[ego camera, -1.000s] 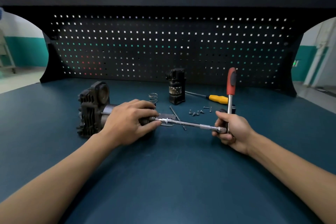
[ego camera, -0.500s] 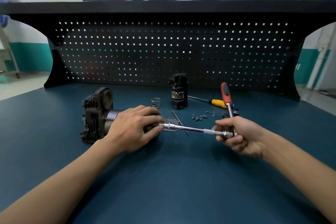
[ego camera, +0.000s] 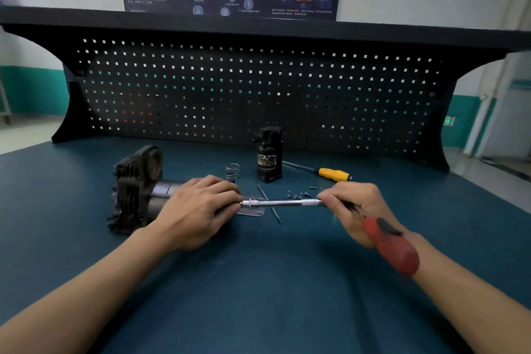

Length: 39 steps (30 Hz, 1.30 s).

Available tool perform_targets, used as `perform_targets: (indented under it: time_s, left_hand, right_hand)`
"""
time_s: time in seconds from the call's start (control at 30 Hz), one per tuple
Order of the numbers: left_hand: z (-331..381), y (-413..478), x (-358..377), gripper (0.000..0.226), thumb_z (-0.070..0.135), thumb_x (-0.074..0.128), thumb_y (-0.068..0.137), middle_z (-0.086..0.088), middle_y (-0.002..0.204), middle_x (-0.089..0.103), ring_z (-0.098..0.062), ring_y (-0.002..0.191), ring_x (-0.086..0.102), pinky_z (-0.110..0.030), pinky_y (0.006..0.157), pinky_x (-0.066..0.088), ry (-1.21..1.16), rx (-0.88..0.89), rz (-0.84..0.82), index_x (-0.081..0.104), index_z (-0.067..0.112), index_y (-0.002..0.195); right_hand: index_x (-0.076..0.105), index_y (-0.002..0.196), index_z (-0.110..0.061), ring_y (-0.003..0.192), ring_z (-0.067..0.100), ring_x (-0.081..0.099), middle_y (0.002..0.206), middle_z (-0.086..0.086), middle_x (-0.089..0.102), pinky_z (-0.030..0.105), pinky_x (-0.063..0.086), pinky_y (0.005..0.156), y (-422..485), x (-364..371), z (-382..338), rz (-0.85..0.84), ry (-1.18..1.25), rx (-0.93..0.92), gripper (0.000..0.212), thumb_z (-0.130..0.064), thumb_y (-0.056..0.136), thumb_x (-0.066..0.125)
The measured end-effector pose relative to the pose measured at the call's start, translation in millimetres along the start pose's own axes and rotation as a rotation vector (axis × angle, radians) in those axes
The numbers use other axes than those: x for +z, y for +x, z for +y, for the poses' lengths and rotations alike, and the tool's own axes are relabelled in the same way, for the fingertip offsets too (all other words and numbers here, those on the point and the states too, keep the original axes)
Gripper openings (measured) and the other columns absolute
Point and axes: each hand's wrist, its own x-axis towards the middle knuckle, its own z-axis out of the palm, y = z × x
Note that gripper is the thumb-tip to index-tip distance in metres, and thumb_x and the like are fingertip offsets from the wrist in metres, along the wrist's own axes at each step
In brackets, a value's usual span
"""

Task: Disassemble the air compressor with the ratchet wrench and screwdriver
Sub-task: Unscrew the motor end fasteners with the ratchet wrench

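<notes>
The air compressor lies on its side on the blue bench, its dark finned head at the left. My left hand grips its cylindrical motor body and hides most of it. A chrome extension bar runs level from the compressor's right end to my right hand, which holds the ratchet wrench at its head. The wrench's red handle points down towards me, over my wrist. The yellow-handled screwdriver lies behind my right hand.
A removed black compressor part stands upright behind the bar, with a coil spring to its left. Several small screws and two long bolts lie loose by the bar. A black pegboard closes the back of the bench.
The ratchet's red handle has swung from upright, pointing away from me, down towards me over my right wrist. My left hand has stayed on the compressor. The camera has tilted up slightly.
</notes>
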Motion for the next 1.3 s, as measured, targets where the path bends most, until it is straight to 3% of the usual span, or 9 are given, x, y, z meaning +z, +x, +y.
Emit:
perform_targets:
  time_s: [0.13, 0.3, 0.53, 0.63, 0.83, 0.97, 1.13, 1.2, 1.3]
  left_hand:
    - [-1.3, 0.7, 3.7, 0.037, 0.047, 0.039, 0.097, 0.023, 0.109, 0.068, -0.012, 0.112, 0.058, -0.032, 0.085, 0.045, -0.049, 0.005, 0.037, 0.071, 0.029, 0.102]
    - [-6.3, 2.3, 7.2, 0.034, 0.047, 0.043, 0.095, 0.024, 0.105, 0.068, -0.010, 0.111, 0.059, -0.033, 0.081, 0.047, -0.090, -0.003, 0.062, 0.072, 0.031, 0.101]
    - [-9.7, 2.3, 7.5, 0.035, 0.048, 0.043, 0.095, 0.024, 0.104, 0.069, -0.010, 0.111, 0.058, -0.032, 0.078, 0.046, -0.098, 0.005, 0.051, 0.073, 0.032, 0.102]
    - [-8.9, 2.3, 6.3, 0.034, 0.049, 0.042, 0.096, 0.024, 0.103, 0.068, -0.010, 0.111, 0.058, -0.032, 0.078, 0.046, -0.081, 0.003, 0.042, 0.071, 0.032, 0.101]
    - [-1.0, 2.4, -0.9, 0.045, 0.059, 0.040, 0.091, 0.021, 0.108, 0.064, -0.011, 0.118, 0.050, -0.031, 0.091, 0.039, -0.031, -0.013, -0.089, 0.064, 0.033, 0.119]
    - [17.6, 7.9, 2.1, 0.064, 0.070, 0.029, 0.090, 0.014, 0.114, 0.065, -0.015, 0.118, 0.049, -0.035, 0.104, 0.035, 0.033, -0.041, -0.147, 0.057, 0.028, 0.129]
    - [44.6, 22.7, 10.7, 0.060, 0.060, 0.020, 0.097, 0.007, 0.109, 0.067, -0.019, 0.106, 0.059, -0.035, 0.100, 0.037, 0.097, 0.002, -0.122, 0.057, 0.024, 0.126]
    - [40.2, 21.4, 7.1, 0.059, 0.063, 0.026, 0.096, 0.008, 0.112, 0.065, -0.018, 0.109, 0.057, -0.035, 0.099, 0.040, 0.106, -0.018, -0.104, 0.057, 0.025, 0.128]
    - [6.1, 4.9, -8.6, 0.071, 0.076, 0.034, 0.086, 0.008, 0.120, 0.064, -0.018, 0.115, 0.054, -0.038, 0.096, 0.044, 0.092, -0.146, -0.056, 0.059, 0.025, 0.130]
  right_hand:
    - [0.075, 0.074, -0.007, 0.055, 0.004, 0.050, 0.059, -0.004, 0.064, 0.022, 0.038, 0.058, -4.6, 3.1, 1.1, -0.124, 0.113, 0.329, 0.044, -0.034, 0.102, 0.055]
    - [0.074, 0.082, -0.004, 0.037, 0.015, 0.039, 0.078, 0.022, 0.074, 0.020, 0.026, 0.034, 8.8, 0.8, -6.0, -0.109, 0.623, 0.951, 0.054, -0.047, 0.102, 0.047]
    - [0.066, 0.084, 0.001, 0.029, 0.002, 0.027, 0.091, 0.022, 0.073, 0.013, 0.018, 0.024, 12.1, -8.0, -1.6, -0.267, 1.088, 1.445, 0.043, -0.032, 0.102, 0.046]
    - [0.060, 0.089, -0.005, 0.029, 0.002, 0.027, 0.082, 0.017, 0.073, 0.013, 0.017, 0.026, 9.9, -4.2, -5.4, -0.281, 0.977, 1.381, 0.029, -0.031, 0.100, 0.054]
    - [0.065, 0.086, 0.000, 0.034, 0.013, 0.033, 0.077, 0.023, 0.073, 0.021, 0.026, 0.035, 7.6, -0.8, -17.6, -0.115, 0.624, 0.914, 0.032, -0.032, 0.092, 0.069]
    - [0.076, 0.073, -0.011, 0.045, 0.011, 0.044, 0.051, 0.000, 0.059, 0.021, 0.035, 0.049, 1.2, 0.5, -14.4, -0.046, 0.394, 0.576, 0.026, -0.029, 0.091, 0.070]
    - [0.068, 0.074, -0.034, 0.062, -0.005, 0.058, 0.063, -0.028, 0.062, 0.005, 0.037, 0.062, -1.9, -0.9, -12.3, -0.066, 0.097, 0.266, 0.021, -0.035, 0.092, 0.058]
    - [0.069, 0.075, -0.028, 0.062, -0.007, 0.059, 0.063, -0.028, 0.063, 0.003, 0.039, 0.060, -4.1, 1.7, -8.9, -0.070, 0.131, 0.281, 0.026, -0.029, 0.096, 0.055]
    - [0.075, 0.075, -0.014, 0.053, 0.001, 0.052, 0.065, -0.001, 0.070, 0.011, 0.039, 0.051, -6.0, 5.1, -4.2, -0.063, 0.373, 0.457, 0.041, -0.041, 0.094, 0.050]
